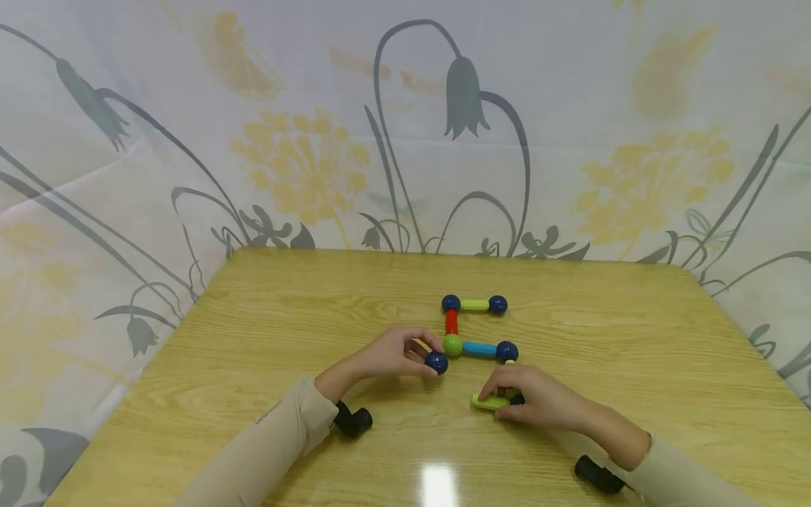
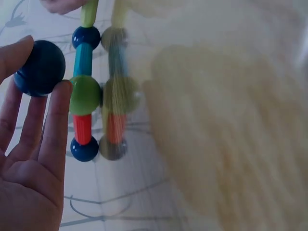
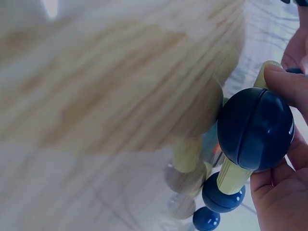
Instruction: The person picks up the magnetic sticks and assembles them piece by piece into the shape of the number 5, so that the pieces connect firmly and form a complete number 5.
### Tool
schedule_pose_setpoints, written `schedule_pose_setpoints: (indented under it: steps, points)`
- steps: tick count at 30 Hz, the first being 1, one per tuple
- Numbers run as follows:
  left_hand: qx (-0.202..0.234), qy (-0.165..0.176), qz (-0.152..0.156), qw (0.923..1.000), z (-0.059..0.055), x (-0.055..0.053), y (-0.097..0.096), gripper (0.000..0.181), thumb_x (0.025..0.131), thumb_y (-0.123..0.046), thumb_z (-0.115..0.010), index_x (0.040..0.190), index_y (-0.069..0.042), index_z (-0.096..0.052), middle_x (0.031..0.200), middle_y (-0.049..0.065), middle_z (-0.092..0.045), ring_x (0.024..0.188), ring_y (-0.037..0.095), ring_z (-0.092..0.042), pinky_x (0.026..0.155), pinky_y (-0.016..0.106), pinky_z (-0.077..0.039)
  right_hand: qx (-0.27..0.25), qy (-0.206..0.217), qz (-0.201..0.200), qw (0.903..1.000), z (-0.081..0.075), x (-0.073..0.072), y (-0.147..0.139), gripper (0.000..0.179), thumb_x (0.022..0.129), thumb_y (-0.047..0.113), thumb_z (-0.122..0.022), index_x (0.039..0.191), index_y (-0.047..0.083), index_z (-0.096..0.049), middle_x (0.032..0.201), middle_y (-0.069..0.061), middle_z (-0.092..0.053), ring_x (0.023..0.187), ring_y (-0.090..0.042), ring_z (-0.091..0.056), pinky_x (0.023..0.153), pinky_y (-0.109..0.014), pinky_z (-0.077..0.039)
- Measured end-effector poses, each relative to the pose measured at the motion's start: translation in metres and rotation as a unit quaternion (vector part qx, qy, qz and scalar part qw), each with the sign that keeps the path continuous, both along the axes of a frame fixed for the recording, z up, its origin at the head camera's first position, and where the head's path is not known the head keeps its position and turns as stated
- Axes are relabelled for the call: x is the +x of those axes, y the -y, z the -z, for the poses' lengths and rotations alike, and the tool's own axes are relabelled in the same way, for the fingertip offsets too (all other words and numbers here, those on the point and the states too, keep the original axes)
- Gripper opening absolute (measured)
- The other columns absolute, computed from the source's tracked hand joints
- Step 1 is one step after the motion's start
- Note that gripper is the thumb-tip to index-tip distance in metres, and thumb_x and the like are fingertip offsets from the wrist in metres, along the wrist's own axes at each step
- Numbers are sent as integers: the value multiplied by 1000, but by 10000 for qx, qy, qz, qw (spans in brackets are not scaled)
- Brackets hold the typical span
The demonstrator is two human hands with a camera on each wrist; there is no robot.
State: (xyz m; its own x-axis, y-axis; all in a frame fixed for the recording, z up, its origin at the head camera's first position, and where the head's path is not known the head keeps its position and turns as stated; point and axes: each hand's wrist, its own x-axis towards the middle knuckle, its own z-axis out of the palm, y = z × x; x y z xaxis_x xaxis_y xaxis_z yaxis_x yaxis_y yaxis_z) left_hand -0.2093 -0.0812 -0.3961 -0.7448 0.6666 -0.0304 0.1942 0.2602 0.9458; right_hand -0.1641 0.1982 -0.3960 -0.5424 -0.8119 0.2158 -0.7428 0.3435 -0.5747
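My left hand [image 1: 399,352] pinches a dark blue ball [image 1: 436,362] between thumb and fingertips, just left of the green ball [image 1: 453,346]. My right hand [image 1: 538,398] pinches a yellow-green stick [image 1: 486,402] whose far end meets a large dark blue ball [image 3: 255,127] in the right wrist view. Another yellow-green stick [image 3: 233,177] runs from that ball to the chain's corner ball [image 1: 507,351]. From there a light blue stick [image 1: 479,349] leads to the green ball, then a red stick [image 1: 451,322] to a back blue ball [image 1: 451,303].
At the back, a yellow-green stick [image 1: 475,305] joins that ball to another blue ball [image 1: 498,304]. All lie on a glossy wood-grain table [image 1: 285,296]. Black wrist cameras sit under both sleeves. A flower-patterned cloth [image 1: 405,141] hangs behind the table.
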Motion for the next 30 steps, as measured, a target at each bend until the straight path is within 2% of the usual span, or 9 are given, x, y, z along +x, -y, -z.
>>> schedule_pose_setpoints:
  steps: [6,10,18,25,30]
  points:
    - [-324,216,385,9985,-2,8,-6,28,79,-3,-74,104,-7,-64,107,1,-58,91,13,-61,79,25,-52,-41,-65,-28,10000,0,-3,2,25,81,7,-73,102,17,-66,100,8,-63,92,-11,-58,76,-30,-50]
    - [-510,205,522,9971,-1,12,-11,29,77,-1,-76,103,-10,-64,104,-1,-59,91,11,-61,78,24,-52,-18,-50,-23,10000,0,-4,4,24,81,7,-73,102,18,-65,101,8,-62,92,-11,-58,76,-30,-50]
    - [-617,187,924,9936,-1,16,-15,29,78,3,-73,103,-8,-63,106,-1,-62,95,8,-60,80,21,-51,-106,-31,-112,9999,-1,-5,7,25,80,5,-73,102,16,-66,99,8,-63,92,-11,-58,76,-31,-51]
    - [-712,-11,1025,9922,-1,19,-20,28,78,2,-73,103,-8,-63,110,3,-59,95,8,-59,80,20,-50,-106,98,-197,9997,-1,-5,10,24,81,4,-72,102,15,-66,100,6,-63,92,-11,-59,76,-30,-51]
    - [-799,-57,950,9922,-2,22,-21,28,78,2,-73,102,-8,-63,109,3,-60,95,8,-59,79,19,-50,6,297,-162,9994,-1,-6,12,23,82,5,-71,102,15,-66,101,6,-63,91,-10,-58,75,-29,-51]
